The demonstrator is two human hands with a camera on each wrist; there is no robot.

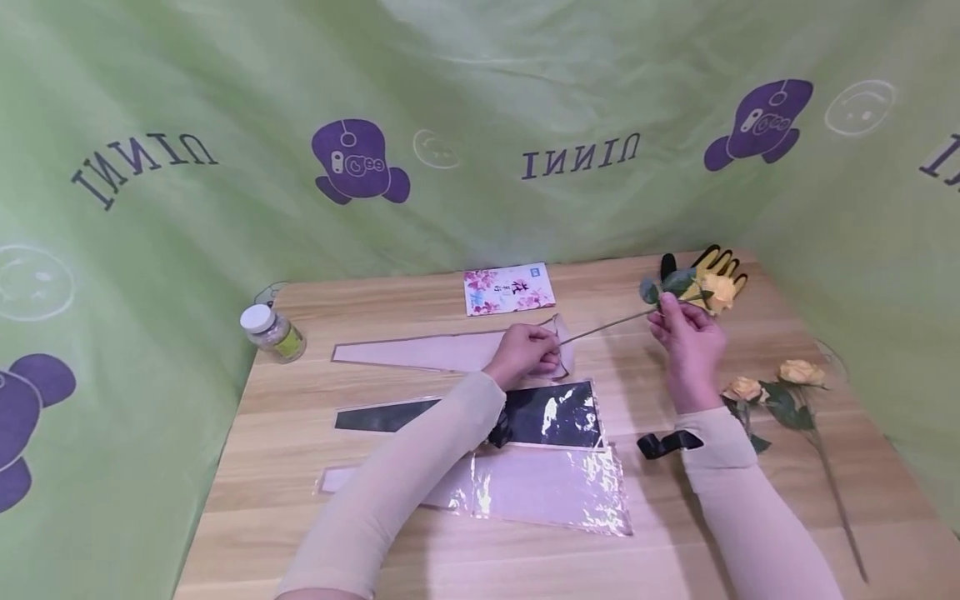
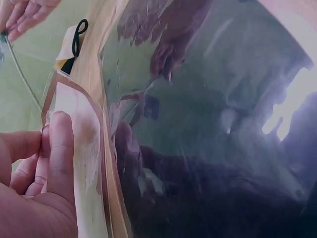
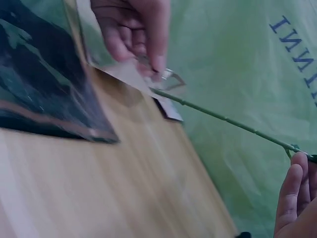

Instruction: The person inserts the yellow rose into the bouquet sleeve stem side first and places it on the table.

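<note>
My right hand [image 1: 693, 354] pinches the green stem of a yellow artificial rose [image 1: 718, 292] just below its leaves. That stem slants down to the left, its lower end at the wide mouth of a pale flower sleeve [image 1: 427, 352] with a clear border. My left hand [image 1: 525, 354] pinches the sleeve's edge at this mouth, thumb against fingers, as the left wrist view shows. In the right wrist view the stem [image 3: 225, 119] reaches the sleeve's mouth; how far in its tip goes is hidden by the left fingers.
Nearer me lie a black sleeve [image 1: 555, 417] and a pale, shiny sleeve [image 1: 551, 492]. Two more yellow roses [image 1: 802, 373] rest at the right. A printed packet [image 1: 510, 296] and a yellow-black glove [image 1: 720, 262] lie at the back, a white-capped jar [image 1: 273, 333] at the left.
</note>
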